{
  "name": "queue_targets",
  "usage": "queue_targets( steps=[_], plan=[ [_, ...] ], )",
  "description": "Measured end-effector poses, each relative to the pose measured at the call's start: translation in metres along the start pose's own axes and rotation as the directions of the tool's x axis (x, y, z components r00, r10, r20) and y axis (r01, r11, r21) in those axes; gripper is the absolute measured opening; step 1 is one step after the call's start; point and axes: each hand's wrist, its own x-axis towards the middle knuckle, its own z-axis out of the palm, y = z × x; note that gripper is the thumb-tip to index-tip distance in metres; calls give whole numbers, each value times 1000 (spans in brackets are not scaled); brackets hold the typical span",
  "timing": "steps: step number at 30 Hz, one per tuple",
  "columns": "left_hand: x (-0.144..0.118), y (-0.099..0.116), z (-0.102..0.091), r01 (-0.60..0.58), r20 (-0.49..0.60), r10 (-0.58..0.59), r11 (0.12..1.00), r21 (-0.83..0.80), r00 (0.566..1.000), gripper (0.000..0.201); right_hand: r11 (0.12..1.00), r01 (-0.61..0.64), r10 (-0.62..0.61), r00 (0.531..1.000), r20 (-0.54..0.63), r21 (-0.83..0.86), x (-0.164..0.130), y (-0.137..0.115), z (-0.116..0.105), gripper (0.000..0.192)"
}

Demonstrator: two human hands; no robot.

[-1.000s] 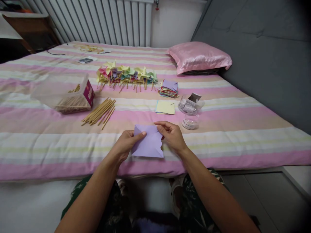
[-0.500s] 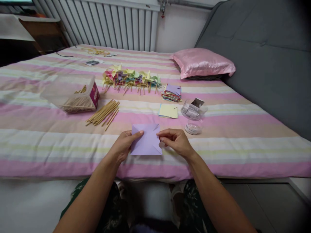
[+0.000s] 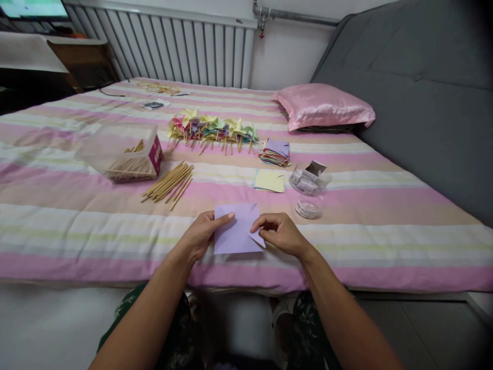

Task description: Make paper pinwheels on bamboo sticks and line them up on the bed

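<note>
Both hands pinching lilac paper square [image 3: 235, 234], left hand [image 3: 200, 235] unmoved, right hand [image 3: 280, 234] now lower

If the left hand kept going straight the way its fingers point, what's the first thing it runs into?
The left hand points right across the purple paper it holds, so it would probably meet the right hand first; depth is unclear.

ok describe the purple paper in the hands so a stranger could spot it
On the striped bed, look at its near edge, where the left hand and right hand meet. The lilac paper square is pinched between them, unlike the yellow sheet lying flat behind.
</note>
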Motion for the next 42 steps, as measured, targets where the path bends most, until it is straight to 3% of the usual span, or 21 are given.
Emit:
queue_targets(
  steps=[3,8,15,18,20,22,24,26,28,30,33,36,42],
  plan=[
    [-1,4,-2,-28,5,29,999,-29,1000,36,999,32,-32,999,-16,-1,-1,-2,-2,17],
    [-3,7,-5,22,86,-19,999,-32,996,48,980,28,-22,999,-30,196,-3,-4,-6,6],
    [-6,-4,0,87,232,-117,986,139,966,27,968,-36,18,997,76,247,-3,-8,-2,5],
    [-7,-6,2,89,233,-125,983,161,964,22,975,-27,4,995,100,221,-1,-7,0,8],
    [-6,-6,2,76,192,-102,988,136,976,22,973,14,-22,999,31,229,1,-3,-1,16],
    [-4,-4,1,65,111,-76,993,101,991,25,964,71,-42,992,-117,257,4,2,-2,28],
    [-1,-3,0,45,-7,-45,998,49,999,26,956,123,-30,944,-329,265,6,7,-4,32],
    [2,-2,-2,14,-103,-16,1000,-16,995,26,960,167,-29,859,-511,225,7,9,-7,26],
    [4,-1,-4,-14,-143,4,997,-71,990,26,966,186,-53,823,-566,180,6,8,-7,21],
    [5,-1,-5,-33,-155,17,995,-99,988,27,968,168,-63,883,-465,188,4,6,-6,21],
    [4,-1,-5,-39,-140,23,993,-107,990,29,964,64,-18,984,-176,260,1,3,0,26],
    [2,-2,-4,-17,-86,8,994,-106,996,30,966,14,-6,999,-31,259,0,4,6,23],
    [1,-3,-2,28,-25,-30,997,-77,999,28,985,9,-9,1000,-2,173,-1,5,4,14]
  ],
)
